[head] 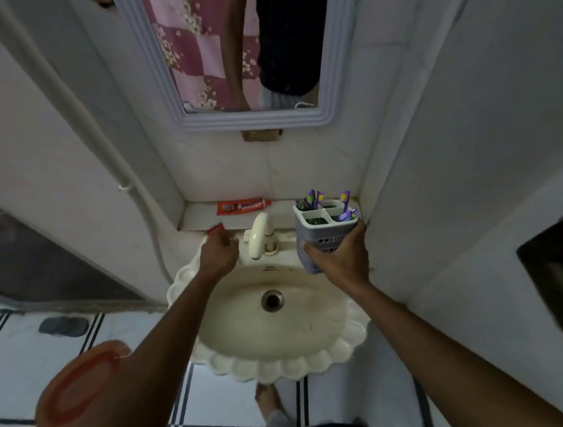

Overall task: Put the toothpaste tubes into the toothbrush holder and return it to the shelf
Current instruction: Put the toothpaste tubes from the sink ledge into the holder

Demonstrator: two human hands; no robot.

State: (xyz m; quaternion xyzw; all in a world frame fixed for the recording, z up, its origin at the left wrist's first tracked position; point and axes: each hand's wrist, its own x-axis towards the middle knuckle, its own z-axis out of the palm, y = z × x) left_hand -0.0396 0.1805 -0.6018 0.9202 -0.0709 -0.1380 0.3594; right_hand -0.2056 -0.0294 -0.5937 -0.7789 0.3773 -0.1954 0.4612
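White tiled ledge behind the sink: left hand pinches what looks like a small red toothpaste tube, pointing up-right toward the grey perforated plastic toothbrush holder (gripped by the right hand).

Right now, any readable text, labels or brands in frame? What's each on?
Orange tube on the shelf: white lettering, seen upside down and too blurred to read for certain.
Small red tube in the left hand: no legible print.
Holder in the right hand, and toothbrushes: no text visible.
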